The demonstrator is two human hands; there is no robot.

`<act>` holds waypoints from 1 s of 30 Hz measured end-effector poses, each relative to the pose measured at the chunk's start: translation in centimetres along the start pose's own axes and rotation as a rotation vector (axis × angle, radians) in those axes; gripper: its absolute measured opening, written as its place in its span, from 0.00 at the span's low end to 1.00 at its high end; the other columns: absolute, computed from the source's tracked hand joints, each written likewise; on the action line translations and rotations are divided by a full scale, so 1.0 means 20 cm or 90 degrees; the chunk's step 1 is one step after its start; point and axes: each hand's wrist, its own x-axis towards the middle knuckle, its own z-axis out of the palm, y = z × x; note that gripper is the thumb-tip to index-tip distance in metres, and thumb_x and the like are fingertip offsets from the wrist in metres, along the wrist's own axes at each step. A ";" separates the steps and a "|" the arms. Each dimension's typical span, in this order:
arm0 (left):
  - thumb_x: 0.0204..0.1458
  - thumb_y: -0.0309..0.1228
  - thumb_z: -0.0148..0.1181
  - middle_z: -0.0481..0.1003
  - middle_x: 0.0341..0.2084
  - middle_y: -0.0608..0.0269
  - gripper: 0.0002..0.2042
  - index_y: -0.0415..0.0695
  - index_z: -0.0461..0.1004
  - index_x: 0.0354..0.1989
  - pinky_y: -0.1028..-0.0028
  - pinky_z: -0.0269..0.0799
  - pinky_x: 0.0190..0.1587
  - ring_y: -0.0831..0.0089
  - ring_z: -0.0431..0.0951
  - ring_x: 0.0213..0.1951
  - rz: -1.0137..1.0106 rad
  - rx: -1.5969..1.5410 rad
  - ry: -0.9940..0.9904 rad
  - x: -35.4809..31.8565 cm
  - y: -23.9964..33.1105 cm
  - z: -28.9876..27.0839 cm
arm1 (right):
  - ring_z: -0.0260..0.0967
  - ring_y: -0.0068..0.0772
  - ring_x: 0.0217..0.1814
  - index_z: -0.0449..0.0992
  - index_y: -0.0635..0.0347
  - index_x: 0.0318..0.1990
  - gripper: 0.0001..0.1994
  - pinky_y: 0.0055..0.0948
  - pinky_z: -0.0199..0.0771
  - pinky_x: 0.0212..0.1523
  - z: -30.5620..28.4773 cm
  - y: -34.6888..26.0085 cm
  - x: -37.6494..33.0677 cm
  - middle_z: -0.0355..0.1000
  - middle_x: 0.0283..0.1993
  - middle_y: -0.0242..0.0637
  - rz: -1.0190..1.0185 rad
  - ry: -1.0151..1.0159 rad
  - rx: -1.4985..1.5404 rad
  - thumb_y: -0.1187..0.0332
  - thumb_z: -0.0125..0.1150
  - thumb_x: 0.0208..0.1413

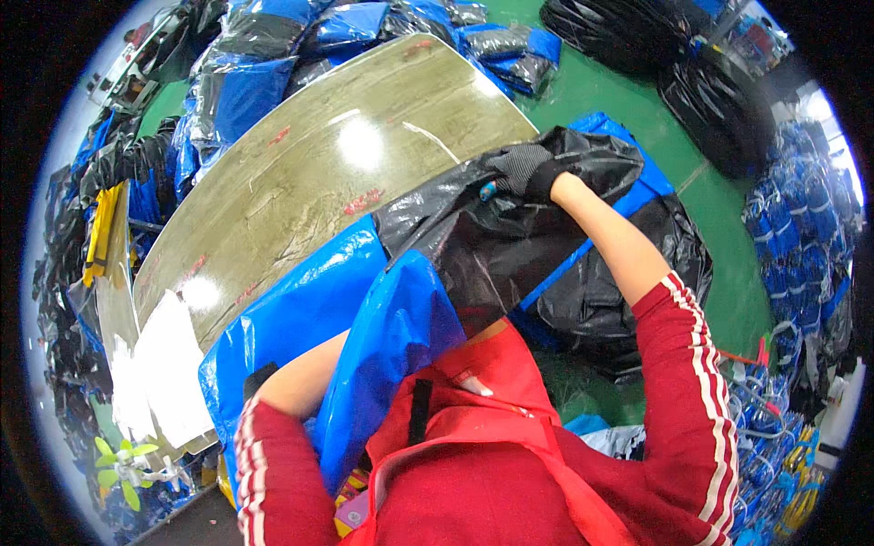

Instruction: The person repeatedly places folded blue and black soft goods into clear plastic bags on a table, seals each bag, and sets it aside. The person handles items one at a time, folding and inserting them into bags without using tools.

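A large bag of shiny black and blue plastic sheeting (496,246) lies bunched across the near edge of the table and my lap. My right hand (523,175), in a dark grey striped glove, is closed on a fold of its black part. A small blue tip shows beside those fingers; I cannot make out what it belongs to. My left forearm (305,375) passes under a blue flap of the bag, which hides my left hand and its fingers. More black sheeting with a blue strip hangs to the right, beyond my right forearm (614,232).
The worn, glossy table (300,173) has red marks. Folded black and blue bundles (250,96) are piled behind it. Black bundles (619,41) lie at the far right on the green floor (583,91). Blue strapped stacks (797,218) stand at right, a green-leaved plant (123,469) at lower left.
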 end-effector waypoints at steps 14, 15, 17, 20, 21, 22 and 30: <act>0.59 0.39 0.50 0.71 0.50 0.52 0.18 0.42 0.70 0.54 0.58 0.48 0.63 0.59 0.62 0.57 -0.492 -0.646 0.042 -1.76 0.09 -0.53 | 0.73 0.52 0.45 0.76 0.60 0.48 0.28 0.39 0.69 0.49 -0.03 0.11 0.05 0.75 0.43 0.53 0.102 -0.085 0.164 0.45 0.57 0.51; 0.59 0.39 0.50 0.71 0.49 0.52 0.18 0.42 0.70 0.53 0.59 0.50 0.61 0.60 0.63 0.56 -0.555 -0.660 0.070 -1.88 0.16 -0.51 | 0.72 0.52 0.46 0.76 0.61 0.48 0.27 0.39 0.68 0.50 -0.02 0.12 0.07 0.74 0.44 0.53 0.109 -0.125 0.180 0.45 0.57 0.51; 0.59 0.39 0.51 0.72 0.47 0.52 0.18 0.40 0.70 0.52 0.61 0.54 0.58 0.61 0.65 0.52 -0.681 -0.670 0.168 -2.04 0.30 -0.35 | 0.70 0.52 0.50 0.75 0.61 0.49 0.27 0.38 0.66 0.52 -0.01 0.13 0.09 0.73 0.47 0.54 0.100 -0.117 0.165 0.46 0.57 0.51; 0.58 0.38 0.52 0.73 0.44 0.53 0.17 0.39 0.70 0.51 0.63 0.60 0.54 0.63 0.68 0.47 -0.847 -0.526 0.418 -2.09 0.43 -0.06 | 0.69 0.54 0.50 0.75 0.60 0.49 0.28 0.39 0.66 0.53 -0.01 0.14 0.08 0.72 0.48 0.54 0.161 -0.129 0.162 0.45 0.57 0.52; 0.58 0.38 0.52 0.73 0.43 0.53 0.17 0.38 0.71 0.50 0.64 0.62 0.53 0.63 0.69 0.45 -0.825 -0.458 0.586 -2.06 0.44 -0.01 | 0.70 0.54 0.50 0.75 0.60 0.49 0.28 0.39 0.66 0.52 -0.01 0.13 0.08 0.72 0.48 0.54 0.139 -0.119 0.165 0.44 0.57 0.52; 0.58 0.37 0.53 0.74 0.42 0.53 0.17 0.38 0.71 0.50 0.64 0.63 0.52 0.64 0.70 0.43 -0.804 -0.290 0.709 -2.02 0.42 0.01 | 0.70 0.54 0.50 0.75 0.61 0.49 0.29 0.39 0.67 0.52 -0.02 0.12 0.07 0.72 0.47 0.54 0.145 -0.119 0.150 0.44 0.57 0.51; 0.57 0.31 0.48 0.73 0.23 0.52 0.08 0.43 0.73 0.35 0.60 0.69 0.25 0.58 0.74 0.22 -0.804 0.313 0.249 -2.01 -0.14 -0.16 | 0.71 0.52 0.50 0.78 0.54 0.46 0.34 0.43 0.69 0.51 -0.19 -0.03 0.03 0.73 0.47 0.50 0.256 -0.096 -0.031 0.33 0.50 0.48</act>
